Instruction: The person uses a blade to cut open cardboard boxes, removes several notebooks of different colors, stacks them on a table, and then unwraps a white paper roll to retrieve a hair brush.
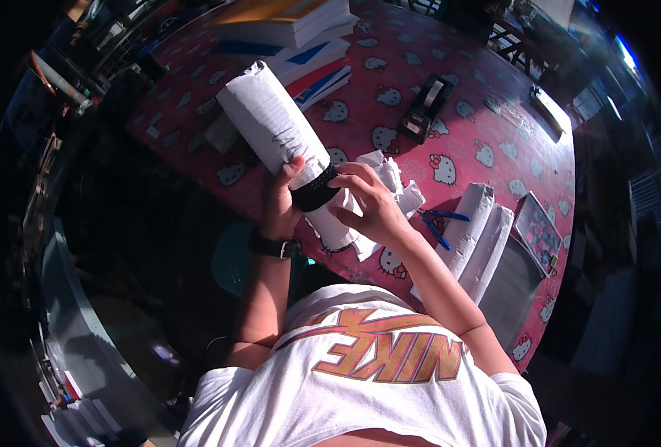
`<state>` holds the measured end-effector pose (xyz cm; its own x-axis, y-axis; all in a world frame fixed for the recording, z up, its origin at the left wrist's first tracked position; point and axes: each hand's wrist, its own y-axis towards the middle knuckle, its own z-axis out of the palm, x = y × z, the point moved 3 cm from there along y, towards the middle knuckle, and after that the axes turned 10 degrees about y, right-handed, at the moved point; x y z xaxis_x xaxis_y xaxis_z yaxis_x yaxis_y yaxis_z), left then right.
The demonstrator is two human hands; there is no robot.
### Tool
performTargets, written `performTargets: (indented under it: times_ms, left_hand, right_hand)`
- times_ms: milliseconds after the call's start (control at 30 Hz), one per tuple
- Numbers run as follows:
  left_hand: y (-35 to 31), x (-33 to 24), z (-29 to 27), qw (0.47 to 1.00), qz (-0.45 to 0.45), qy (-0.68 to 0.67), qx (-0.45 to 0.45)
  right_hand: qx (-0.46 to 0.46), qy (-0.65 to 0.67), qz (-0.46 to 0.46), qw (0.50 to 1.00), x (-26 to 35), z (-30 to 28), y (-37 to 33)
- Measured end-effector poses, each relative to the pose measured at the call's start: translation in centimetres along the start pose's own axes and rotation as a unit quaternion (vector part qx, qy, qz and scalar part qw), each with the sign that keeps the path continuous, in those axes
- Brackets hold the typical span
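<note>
Rolled white paper, a thick tube of it, stands out over the near edge of the pink table, slanting up and away toward my left, with a black band wrapped around its lower part. Seen from the head camera, my left hand comes up from below, forearm nearly vertical, a dark watch on the wrist; its fingers are closed around the tube just beside the band, thumb pressed flat on the paper above it. My right hand reaches in from the right with the elbow bent out over the table; its fingers are curled and partly spread, the fingertips touching the band and the paper at its edge, pinching there rather than wrapping the tube. So the roll sits between both hands, band right under my right fingertips and against my left thumb. Under my right hand lie smaller rolled papers in a loose heap. To the right of my forearm are two longer paper rolls side by side, blue scissors near them, and a flat tray further right. Farther back sit a tape dispenser and stacked books.
</note>
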<state>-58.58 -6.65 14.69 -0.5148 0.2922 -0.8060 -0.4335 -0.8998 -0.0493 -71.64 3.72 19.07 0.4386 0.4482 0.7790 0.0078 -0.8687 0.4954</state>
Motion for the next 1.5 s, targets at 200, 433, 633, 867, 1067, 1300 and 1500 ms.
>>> performTargets:
  times_ms: [200,433,633,867,1067,1300,1500]
  left_hand:
    - [-0.3,-0.4,1.7,0.999,-0.034,0.023,-0.006]
    - [-0.2,1.6,0.8,0.992,-0.041,0.119,0.009]
    - [-0.3,2.7,0.7,0.987,-0.048,0.154,0.019]
    - [0.1,4.7,0.1,0.989,-0.067,0.129,0.015]
    - [0.2,7.6,0.1,0.977,-0.207,0.039,0.034]
    - [-0.2,12.4,-1.1,0.952,-0.298,0.061,0.033]
    - [0.0,13.1,-1.7,0.956,-0.285,0.055,0.033]
  right_hand:
    - [-0.002,-0.049,-0.044,0.998,0.5,-0.4,-1.3]
    - [0.095,-0.026,0.039,0.994,-0.1,-0.4,-1.3]
    - [0.155,-0.048,0.014,0.987,-0.7,0.1,-1.7]
    - [0.188,-0.073,0.025,0.979,-1.6,0.4,-2.6]
    - [0.29,-0.098,0.079,0.949,-2.8,-0.1,-3.7]
    - [0.197,-0.101,0.014,0.975,-4.5,0.2,-6.6]
    - [0.034,-0.073,0.063,0.995,-5.4,1.1,-9.2]
